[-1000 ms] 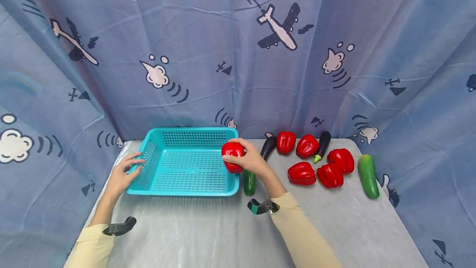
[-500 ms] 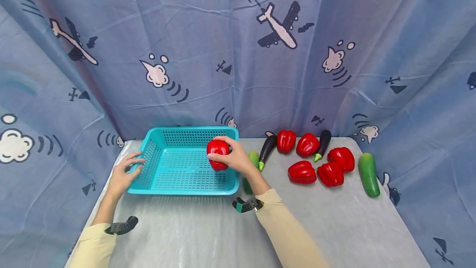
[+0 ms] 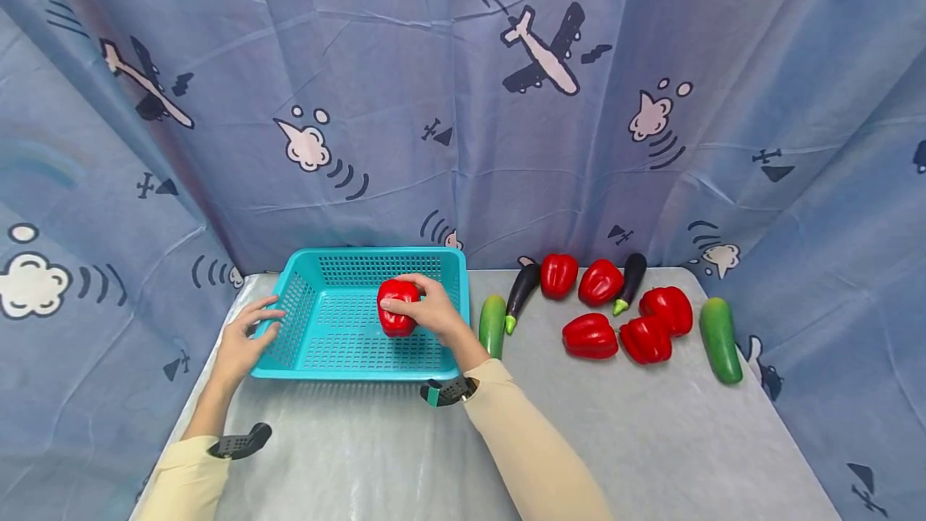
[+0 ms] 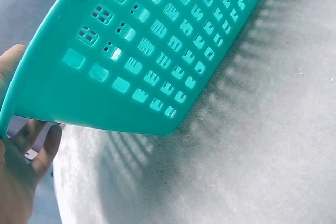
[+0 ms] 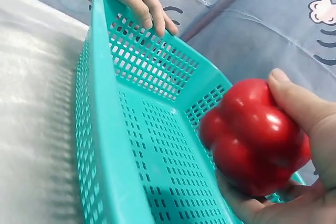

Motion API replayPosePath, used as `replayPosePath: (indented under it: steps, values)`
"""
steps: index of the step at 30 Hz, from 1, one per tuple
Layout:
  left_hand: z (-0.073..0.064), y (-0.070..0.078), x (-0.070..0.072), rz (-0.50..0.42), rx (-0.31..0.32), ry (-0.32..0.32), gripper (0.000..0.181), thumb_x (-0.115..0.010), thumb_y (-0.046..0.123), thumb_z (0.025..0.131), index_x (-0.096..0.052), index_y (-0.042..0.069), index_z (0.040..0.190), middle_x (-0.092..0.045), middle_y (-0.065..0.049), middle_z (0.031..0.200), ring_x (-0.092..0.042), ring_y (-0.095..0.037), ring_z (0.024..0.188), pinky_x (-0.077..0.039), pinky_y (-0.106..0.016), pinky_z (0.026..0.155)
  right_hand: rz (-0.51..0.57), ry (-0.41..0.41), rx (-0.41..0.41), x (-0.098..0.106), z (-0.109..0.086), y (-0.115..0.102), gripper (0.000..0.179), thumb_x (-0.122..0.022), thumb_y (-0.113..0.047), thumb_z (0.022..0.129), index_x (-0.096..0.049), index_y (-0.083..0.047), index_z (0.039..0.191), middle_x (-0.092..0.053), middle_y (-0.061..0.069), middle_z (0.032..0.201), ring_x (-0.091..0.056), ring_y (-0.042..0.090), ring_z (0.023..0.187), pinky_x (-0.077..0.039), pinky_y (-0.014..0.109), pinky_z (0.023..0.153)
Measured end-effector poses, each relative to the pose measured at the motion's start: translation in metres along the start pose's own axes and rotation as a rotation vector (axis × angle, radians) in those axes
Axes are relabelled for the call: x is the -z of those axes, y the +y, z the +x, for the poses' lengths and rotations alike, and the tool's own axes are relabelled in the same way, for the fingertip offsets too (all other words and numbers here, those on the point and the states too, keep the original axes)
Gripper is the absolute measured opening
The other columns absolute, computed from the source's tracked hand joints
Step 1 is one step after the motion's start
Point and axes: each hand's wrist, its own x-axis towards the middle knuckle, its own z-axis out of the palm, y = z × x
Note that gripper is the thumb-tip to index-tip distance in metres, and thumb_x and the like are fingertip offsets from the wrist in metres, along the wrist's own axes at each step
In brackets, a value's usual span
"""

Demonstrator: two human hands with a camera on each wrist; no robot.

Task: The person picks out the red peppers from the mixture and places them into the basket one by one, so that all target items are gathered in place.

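Observation:
A red bell pepper (image 3: pixel 395 309) is held in my right hand (image 3: pixel 432 309), with the thumb on one side and fingers round the other. It hangs over the inside of a turquoise plastic basket (image 3: pixel 356 375), clear of the basket floor in the right wrist view. My left hand (image 3: pixel 242 338) grips the left rim of the basket. Several of its fingers (image 5: pixel 152 11) lie over that rim in the right wrist view, and part of the hand shows below the rim in the left wrist view.
Right of the basket lie a cucumber (image 3: pixel 493 326) and an eggplant (image 3: pixel 522 293). Farther right are several red bell peppers (image 3: pixel 589 336), a second eggplant (image 3: pixel 631 281) and another cucumber (image 3: pixel 719 342). A patterned blue curtain (image 3: pixel 376 103) hangs behind the grey-white table (image 3: pixel 347 457).
My right hand has carried the red bell pepper leftward, from the basket's right rim to over its inside. My left hand has stayed at the left rim.

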Motion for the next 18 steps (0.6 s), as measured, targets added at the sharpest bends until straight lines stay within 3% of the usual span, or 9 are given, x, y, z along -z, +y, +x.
replayPosePath:
  steps: [9,14,18]
  values:
    - [-0.003,0.001,-0.002,-0.002,0.012,0.010,0.019,-0.066,-0.011,0.090,-0.070,-0.009,0.109,-0.054,-0.026,0.139,-0.042,-0.048,0.132,-0.035,-0.071,0.099,0.132,-0.013,-0.151,-0.009,0.014,0.004,0.054,-0.081,-0.014,0.086,-0.059,-0.006,0.135,-0.056,0.014,0.129,-0.055,0.037,0.116,-0.059,0.046,0.081]
    - [-0.001,-0.001,-0.002,0.006,0.020,0.005,0.019,-0.067,-0.009,0.091,-0.071,-0.008,0.110,-0.053,-0.024,0.140,-0.042,-0.048,0.133,-0.034,-0.071,0.100,0.232,0.016,-0.192,-0.010,0.019,0.007,0.054,-0.079,-0.009,0.087,-0.057,-0.005,0.136,-0.053,0.015,0.132,-0.054,0.039,0.118,-0.058,0.047,0.084]
    - [-0.001,-0.002,-0.002,0.009,0.017,0.006,0.019,-0.067,-0.009,0.091,-0.071,-0.007,0.110,-0.054,-0.024,0.141,-0.041,-0.047,0.134,-0.034,-0.071,0.101,0.244,0.029,-0.205,-0.010,0.022,0.012,0.053,-0.080,-0.009,0.087,-0.058,-0.005,0.135,-0.053,0.016,0.131,-0.053,0.039,0.120,-0.056,0.048,0.087]
